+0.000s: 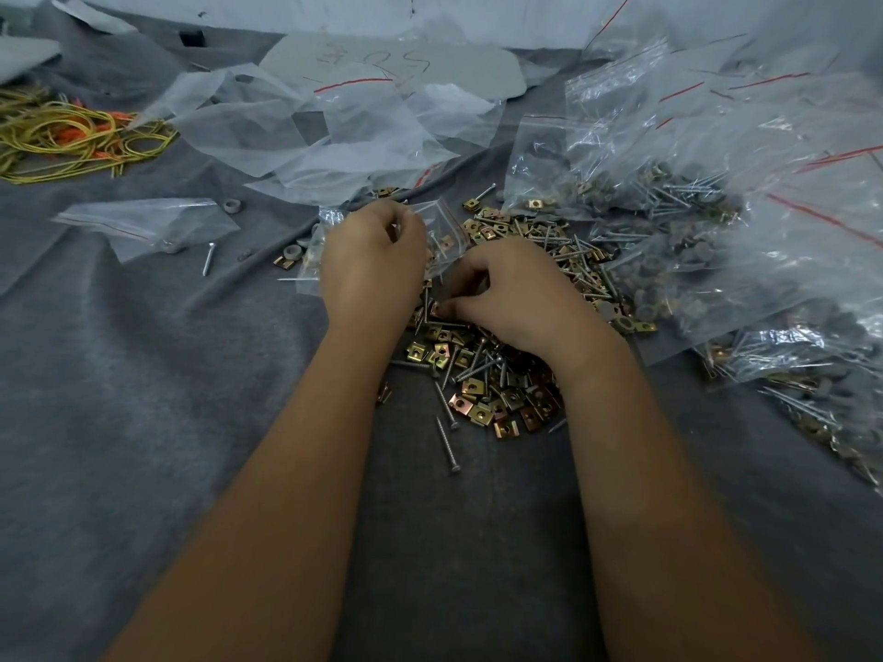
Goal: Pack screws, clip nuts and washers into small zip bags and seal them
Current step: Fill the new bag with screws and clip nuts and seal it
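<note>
Filling a small clear plastic zip bag (pixel 442 231) from the loose heap of gold clip nuts and silver screws (pixel 482 375).

The left hand (pixel 372 260) grips the bag, its mouth seemingly turned toward the right hand (pixel 516 298), just beside it. That hand's fingers curl down into the heap, apparently pinching a piece there. A short lift leftward would reach the bag. Everything lies on a grey cloth-covered table (pixel 143 375), filled clear bags (pixel 693 222) heaped right.

An informal hand-packing work spot: a wrinkled grey felt cloth (pixel 143 375) strewn with loose brass-coloured clip nuts and steel screws (pixel 482 375), filled clear zip bags (pixel 669 183) and yellow rubber bands (pixel 62 140).
</note>
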`<state>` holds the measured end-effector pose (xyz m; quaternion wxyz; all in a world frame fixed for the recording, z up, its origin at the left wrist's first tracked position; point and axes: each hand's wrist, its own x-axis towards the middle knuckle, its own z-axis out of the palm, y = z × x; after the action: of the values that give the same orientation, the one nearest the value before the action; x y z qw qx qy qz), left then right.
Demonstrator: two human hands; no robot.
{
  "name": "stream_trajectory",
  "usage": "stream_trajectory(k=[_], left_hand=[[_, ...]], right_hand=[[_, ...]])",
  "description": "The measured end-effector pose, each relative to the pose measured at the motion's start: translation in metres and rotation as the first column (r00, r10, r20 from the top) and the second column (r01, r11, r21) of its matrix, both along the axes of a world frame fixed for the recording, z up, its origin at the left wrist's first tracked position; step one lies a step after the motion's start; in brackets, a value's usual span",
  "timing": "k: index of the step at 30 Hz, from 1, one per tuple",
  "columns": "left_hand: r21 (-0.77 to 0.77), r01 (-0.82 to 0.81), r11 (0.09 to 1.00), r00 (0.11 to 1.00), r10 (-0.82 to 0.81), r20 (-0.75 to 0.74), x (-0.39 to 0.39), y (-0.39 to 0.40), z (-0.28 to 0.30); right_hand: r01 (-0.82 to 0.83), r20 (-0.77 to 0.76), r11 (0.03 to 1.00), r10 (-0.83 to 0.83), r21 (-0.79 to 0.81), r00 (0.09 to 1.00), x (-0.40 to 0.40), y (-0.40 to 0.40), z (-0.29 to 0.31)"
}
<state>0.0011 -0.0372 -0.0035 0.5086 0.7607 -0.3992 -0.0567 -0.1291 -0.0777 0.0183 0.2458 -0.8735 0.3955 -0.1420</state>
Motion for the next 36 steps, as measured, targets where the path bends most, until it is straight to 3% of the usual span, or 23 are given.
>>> stream_trajectory(k=[5, 9, 12, 15, 17, 20, 24, 28, 31, 33, 36], left_hand=[[-0.012, 0.029, 1.000, 0.999, -0.029, -0.041, -0.003, 0.003, 0.002], [-0.025, 0.067, 0.997, 0.996, -0.068, -0.057, -0.004, 0.005, 0.003], [-0.057, 0.126, 0.990, 0.989, -0.130, -0.066, -0.004, 0.006, 0.004], [-0.115, 0.200, 0.973, 0.975, -0.209, -0.073, -0.005, 0.007, 0.005], [-0.178, 0.233, 0.956, 0.952, -0.262, -0.157, -0.005, 0.009, 0.008], [-0.293, 0.247, 0.924, 0.877, -0.342, -0.339, -0.001, 0.010, 0.013], [-0.311, 0.355, 0.881, 0.745, -0.468, -0.476, 0.007, 0.013, 0.017], [-0.343, 0.349, 0.872, 0.638, -0.489, -0.595, 0.009, 0.010, 0.015], [-0.444, 0.354, 0.823, 0.532, -0.568, -0.628, 0.009, 0.009, 0.016], [-0.419, 0.380, 0.825, 0.565, -0.565, -0.601, 0.008, 0.008, 0.016], [-0.385, 0.360, 0.850, 0.675, -0.522, -0.522, 0.006, 0.007, 0.014]], right_hand=[[0.126, 0.135, 0.991, -0.120, -0.041, 0.984, -0.007, -0.005, -0.003], [0.302, 0.400, 0.951, -0.253, -0.066, 0.881, -0.008, -0.008, -0.001], [0.251, 0.548, 0.967, -0.183, -0.051, 0.816, -0.002, -0.003, 0.004], [0.172, 0.521, 0.973, -0.067, -0.156, 0.851, 0.006, 0.000, 0.003], [0.187, 0.507, 0.966, -0.071, -0.181, 0.859, 0.005, -0.001, 0.001], [0.128, 0.512, 0.989, -0.072, -0.074, 0.856, -0.004, -0.003, 0.003], [-0.144, 0.590, 0.972, 0.007, 0.186, 0.807, -0.011, -0.003, 0.004], [-0.059, 0.611, 0.973, -0.093, 0.224, 0.786, -0.006, -0.003, 0.003], [0.037, 0.728, 0.955, -0.250, 0.295, 0.639, -0.003, -0.005, 0.000], [0.071, 0.772, 0.936, -0.326, 0.345, 0.546, -0.002, -0.005, -0.002], [0.109, 0.793, 0.924, -0.372, 0.367, 0.482, -0.002, -0.007, -0.003]])
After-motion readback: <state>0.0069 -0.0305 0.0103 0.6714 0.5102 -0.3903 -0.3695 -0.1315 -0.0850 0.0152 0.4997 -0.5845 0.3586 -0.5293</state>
